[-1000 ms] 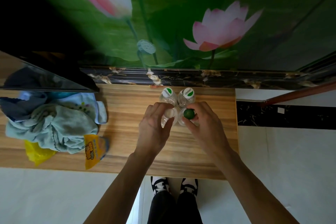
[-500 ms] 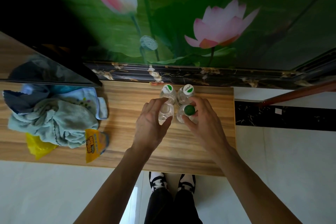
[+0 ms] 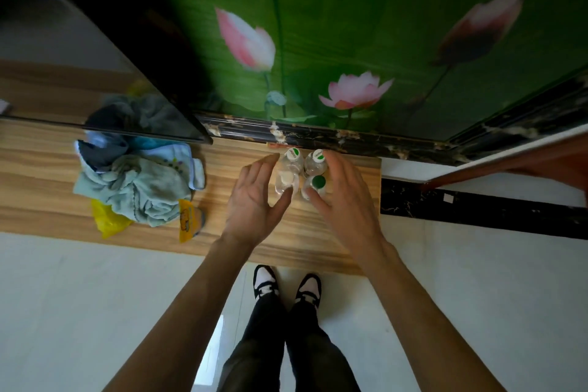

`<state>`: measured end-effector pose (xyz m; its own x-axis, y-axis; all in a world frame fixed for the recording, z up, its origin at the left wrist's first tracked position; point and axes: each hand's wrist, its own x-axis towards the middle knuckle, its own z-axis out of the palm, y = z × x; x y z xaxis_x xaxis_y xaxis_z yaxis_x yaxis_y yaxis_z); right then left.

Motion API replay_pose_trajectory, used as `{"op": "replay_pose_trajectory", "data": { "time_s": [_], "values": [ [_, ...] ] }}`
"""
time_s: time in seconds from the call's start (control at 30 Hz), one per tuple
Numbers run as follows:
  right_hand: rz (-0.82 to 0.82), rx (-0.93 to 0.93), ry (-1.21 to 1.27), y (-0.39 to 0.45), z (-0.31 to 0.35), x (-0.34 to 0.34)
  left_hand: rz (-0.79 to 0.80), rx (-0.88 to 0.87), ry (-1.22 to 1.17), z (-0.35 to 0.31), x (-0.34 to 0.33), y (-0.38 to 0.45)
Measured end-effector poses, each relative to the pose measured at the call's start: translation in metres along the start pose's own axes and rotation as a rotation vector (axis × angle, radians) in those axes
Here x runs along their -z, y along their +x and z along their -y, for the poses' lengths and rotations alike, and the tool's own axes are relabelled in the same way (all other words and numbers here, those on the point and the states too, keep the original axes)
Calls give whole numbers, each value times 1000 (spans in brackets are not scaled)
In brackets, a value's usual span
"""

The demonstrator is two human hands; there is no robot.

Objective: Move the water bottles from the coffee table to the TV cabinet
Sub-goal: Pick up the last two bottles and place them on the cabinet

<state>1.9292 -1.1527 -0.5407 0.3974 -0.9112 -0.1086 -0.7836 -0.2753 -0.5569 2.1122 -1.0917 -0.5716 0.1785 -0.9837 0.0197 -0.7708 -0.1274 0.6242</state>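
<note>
Several clear water bottles stand upright in a tight cluster on the wooden TV cabinet (image 3: 346, 232) near its right end. The back two carry white caps with green marks (image 3: 293, 154) (image 3: 318, 155). In front of them stand a white-capped bottle (image 3: 285, 178) and a green-capped bottle (image 3: 318, 182). My left hand (image 3: 254, 200) is spread just left of the cluster, fingers straight, thumb near the white-capped front bottle. On the other side of the cluster is my right hand (image 3: 342, 197), also spread, its thumb by the green-capped bottle. Neither hand grips anything.
A heap of cloths (image 3: 136, 181) with yellow bags (image 3: 106, 219) lies on the cabinet's left part, under the dark TV screen (image 3: 95, 73). A lotus mural wall (image 3: 350, 41) stands behind. The cabinet's right edge drops to white floor (image 3: 477, 296). My shoes (image 3: 286, 283) stand at the front edge.
Both hands have let go of the front two bottles and spread apart, fingers straightened. The bottles now stand free on the cabinet. The camera view has tilted up.
</note>
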Motion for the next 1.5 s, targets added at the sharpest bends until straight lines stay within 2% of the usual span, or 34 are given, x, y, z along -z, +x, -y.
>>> {"op": "replay_pose_trajectory", "data": {
  "time_s": [0.37,0.53,0.67,0.9,1.07,1.5],
  "values": [
    [-110,282,-58,-39,97,126,-219,29,109,-79,163,-44],
    [-142,549,-25,-39,152,177,-418,79,171,-104,237,-96],
    [-127,786,26,-39,215,191,-578,172,285,-119,295,-146],
    [-32,1085,73,-65,350,176,-879,393,445,-120,384,-252],
    [73,1290,48,-110,452,145,-1024,565,541,-112,434,-342],
    [211,1723,181,-319,683,37,-1269,938,731,-82,519,-626]
  ]
}}
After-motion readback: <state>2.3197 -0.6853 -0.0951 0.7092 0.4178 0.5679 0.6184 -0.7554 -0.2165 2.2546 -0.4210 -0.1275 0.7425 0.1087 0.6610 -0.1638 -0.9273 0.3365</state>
